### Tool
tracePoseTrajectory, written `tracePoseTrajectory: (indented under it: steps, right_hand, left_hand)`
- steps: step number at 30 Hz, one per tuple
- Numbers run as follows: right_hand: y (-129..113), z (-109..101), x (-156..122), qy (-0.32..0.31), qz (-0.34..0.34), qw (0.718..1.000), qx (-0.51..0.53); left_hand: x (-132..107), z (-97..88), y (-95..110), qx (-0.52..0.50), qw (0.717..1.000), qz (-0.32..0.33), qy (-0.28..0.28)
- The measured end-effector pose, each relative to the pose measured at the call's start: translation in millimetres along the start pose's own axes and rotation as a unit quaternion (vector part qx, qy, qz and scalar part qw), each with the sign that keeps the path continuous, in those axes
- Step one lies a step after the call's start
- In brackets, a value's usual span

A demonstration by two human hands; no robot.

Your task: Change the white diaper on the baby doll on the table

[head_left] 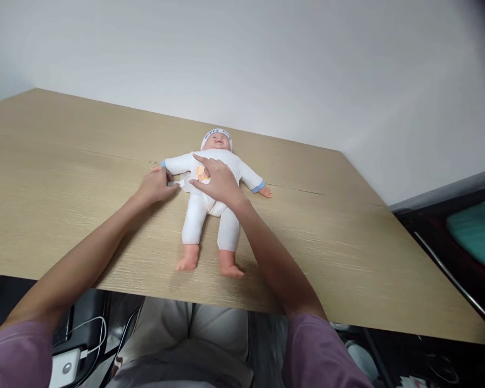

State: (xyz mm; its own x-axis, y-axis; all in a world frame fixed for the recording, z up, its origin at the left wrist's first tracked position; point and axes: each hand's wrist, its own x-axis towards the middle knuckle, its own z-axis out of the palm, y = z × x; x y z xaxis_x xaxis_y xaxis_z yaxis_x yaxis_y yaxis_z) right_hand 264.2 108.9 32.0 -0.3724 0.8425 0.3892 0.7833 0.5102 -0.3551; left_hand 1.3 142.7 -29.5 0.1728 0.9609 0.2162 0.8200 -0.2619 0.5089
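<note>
A baby doll (192, 218) in a white outfit with blue cuffs and a lettered white headband lies on its back, feet pointing at me. Around its hips is what looks like a white diaper (187, 184). At the doll's side, my left hand (157, 185) pinches the diaper's white side tab (179, 183), which is pulled out sideways. Across the doll's belly lies my right hand (217, 180), thumb and index finger spread apart, partly covering an orange print (202, 173) on the outfit. What lies under the right palm is hidden.
The doll is on a wooden table (327, 253) whose far edge meets a pale wall (242, 59). A black object with a greenish panel (475, 231) stands at the right. Below the near edge, a white power bank (64, 368) with a cable sits at the left.
</note>
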Motion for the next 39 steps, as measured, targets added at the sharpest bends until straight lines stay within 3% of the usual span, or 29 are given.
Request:
tracePoseTrajectory:
  steps: [7, 12, 17, 22, 29, 33, 39]
  right_hand:
    - [1, 5, 3, 0.003, 0.002, 1.000, 0.017]
    - [1, 6, 3, 0.002, -0.001, 1.000, 0.018]
    - [2, 7, 2, 0.004, 0.003, 1.000, 0.013]
    - [2, 9, 3, 0.008, 0.000, 1.000, 0.019]
    - [3, 6, 4, -0.003, 0.002, 1.000, 0.018]
    - [2, 2, 4, -0.008, -0.004, 1.000, 0.026]
    - [5, 1, 5, -0.018, 0.011, 0.999, 0.044]
  left_hand:
    - [12, 1.5, -5, -0.023, 0.999, -0.011, -0.036]
    - [15, 4.2, -9, -0.101, 0.994, -0.034, -0.005]
    - [9, -7.3, 2, -0.141, 0.989, -0.044, -0.023]
    - [3, -18.8, 35, -0.252, 0.965, 0.061, -0.034]
    - [14, 2.3, 87, -0.278, 0.949, 0.138, -0.057]
    - [21, 6.4, 89, -0.272, 0.944, 0.169, -0.083]
    - [22, 8.1, 75, -0.278, 0.940, 0.183, -0.071]
